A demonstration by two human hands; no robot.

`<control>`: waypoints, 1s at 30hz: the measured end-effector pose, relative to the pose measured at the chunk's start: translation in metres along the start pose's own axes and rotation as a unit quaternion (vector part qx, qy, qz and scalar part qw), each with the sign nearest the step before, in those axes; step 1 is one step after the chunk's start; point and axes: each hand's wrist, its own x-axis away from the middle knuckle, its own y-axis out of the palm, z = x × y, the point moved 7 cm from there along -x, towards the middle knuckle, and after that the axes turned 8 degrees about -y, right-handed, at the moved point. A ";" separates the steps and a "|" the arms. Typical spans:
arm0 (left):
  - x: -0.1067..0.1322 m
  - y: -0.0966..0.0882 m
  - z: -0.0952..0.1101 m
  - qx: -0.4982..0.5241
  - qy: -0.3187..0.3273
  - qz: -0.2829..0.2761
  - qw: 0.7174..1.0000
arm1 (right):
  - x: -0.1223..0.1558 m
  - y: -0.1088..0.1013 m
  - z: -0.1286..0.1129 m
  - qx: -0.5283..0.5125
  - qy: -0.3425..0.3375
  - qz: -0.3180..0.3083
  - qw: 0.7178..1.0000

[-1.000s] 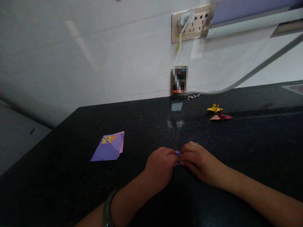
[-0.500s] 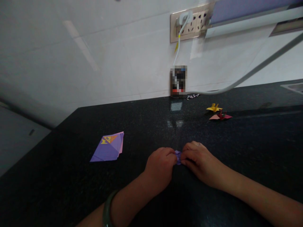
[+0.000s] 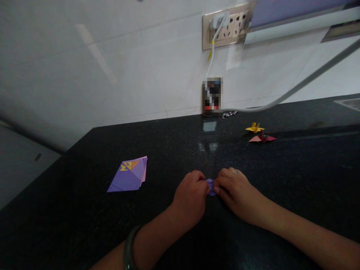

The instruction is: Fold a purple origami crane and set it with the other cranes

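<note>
A small folded piece of purple origami paper [image 3: 210,186] lies on the dark countertop [image 3: 174,150] between my hands. My left hand [image 3: 191,195] has its fingers closed on the paper's left side. From the other side, my right hand [image 3: 232,191] pinches the right edge with thumb and fingers. Most of the paper is covered by my fingertips; only its middle shows, with crease lines. Off to the left rest flat sheets of purple and pink paper [image 3: 128,178], the purple one on top with a yellow and orange print.
Toward the back right stand a yellow paper crane [image 3: 254,128] and a red and pink paper crane [image 3: 262,138]. A blurred-out upright device [image 3: 212,95] leans on the wall, with a white cable up to a socket panel [image 3: 229,28]. A grey hose [image 3: 298,87] crosses at right.
My left fingers have shifted slightly up and left on the purple paper, so a little more of its middle shows. My right hand has barely moved.
</note>
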 end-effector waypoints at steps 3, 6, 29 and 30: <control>-0.001 0.000 -0.003 0.001 -0.014 0.001 1.000 | 0.000 0.001 0.002 0.000 0.013 0.001 1.000; -0.002 0.002 -0.005 0.000 -0.025 0.000 1.000 | 0.000 0.002 0.002 -0.002 0.017 0.002 1.000; -0.001 0.006 -0.014 0.019 -0.094 -0.034 0.995 | 0.000 0.003 0.012 -0.044 0.012 0.003 0.999; -0.001 0.006 -0.014 0.023 -0.096 -0.035 0.995 | 0.000 0.003 0.013 -0.049 0.012 0.005 0.999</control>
